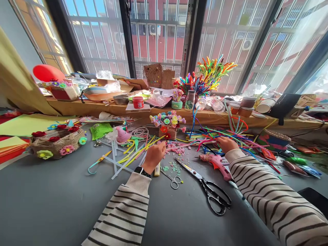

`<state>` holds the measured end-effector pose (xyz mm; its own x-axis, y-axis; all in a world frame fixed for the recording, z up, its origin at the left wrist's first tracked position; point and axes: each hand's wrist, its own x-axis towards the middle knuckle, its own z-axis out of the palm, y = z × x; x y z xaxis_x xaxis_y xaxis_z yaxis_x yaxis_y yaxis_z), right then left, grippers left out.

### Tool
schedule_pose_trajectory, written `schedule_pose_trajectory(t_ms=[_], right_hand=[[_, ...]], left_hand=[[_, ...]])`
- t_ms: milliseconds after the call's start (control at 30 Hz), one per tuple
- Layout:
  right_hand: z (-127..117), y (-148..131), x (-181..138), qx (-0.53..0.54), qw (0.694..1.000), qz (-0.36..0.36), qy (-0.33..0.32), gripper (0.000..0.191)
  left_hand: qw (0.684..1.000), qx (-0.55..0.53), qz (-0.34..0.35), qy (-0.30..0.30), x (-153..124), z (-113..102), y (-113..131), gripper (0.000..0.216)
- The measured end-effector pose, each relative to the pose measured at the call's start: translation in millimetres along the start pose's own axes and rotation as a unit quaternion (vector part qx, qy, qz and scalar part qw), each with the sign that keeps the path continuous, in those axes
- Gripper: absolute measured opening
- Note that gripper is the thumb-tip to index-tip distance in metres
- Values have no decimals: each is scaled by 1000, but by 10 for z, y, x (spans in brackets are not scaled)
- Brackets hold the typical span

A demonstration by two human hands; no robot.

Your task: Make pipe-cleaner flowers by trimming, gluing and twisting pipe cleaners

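Observation:
My left hand [155, 155] is closed in a pinch, a dark watch on its wrist. From its fingertips a thin pink pipe cleaner [191, 144] runs across to my right hand [228, 144], whose fingers are also pinched together. Under this stem lie pink clippings [177, 149], and pale green clippings [175, 167] are scattered nearer to me. Large black-handled scissors [203, 182] lie spread on the table beside small silver scissors [174, 180]. A pink glue gun [216, 164] rests just below my right hand. Clear glue sticks [115, 160] are left of my left hand.
Behind my hands stands a small flower basket [167, 131]. A larger woven basket [57, 145] is at the left. Many pipe cleaners [205, 134] lie in a heap toward the right. Jars and more pipe cleaners crowd the window ledge [143, 112]. A dark phone [314, 200] sits far right.

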<state>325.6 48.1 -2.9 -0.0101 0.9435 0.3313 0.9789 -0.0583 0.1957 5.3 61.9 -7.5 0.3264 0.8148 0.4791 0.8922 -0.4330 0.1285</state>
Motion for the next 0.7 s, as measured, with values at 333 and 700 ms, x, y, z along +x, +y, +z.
schedule_pose_trajectory(t_ms=[333, 700], right_hand=[[-575, -173, 108, 460, 823, 138, 303, 19], [-1405, -186, -42, 751, 499, 130, 413, 22]], left_hand=[[997, -71, -12, 16, 6, 4, 12, 20], [958, -276, -63, 42, 22, -13, 65, 25]])
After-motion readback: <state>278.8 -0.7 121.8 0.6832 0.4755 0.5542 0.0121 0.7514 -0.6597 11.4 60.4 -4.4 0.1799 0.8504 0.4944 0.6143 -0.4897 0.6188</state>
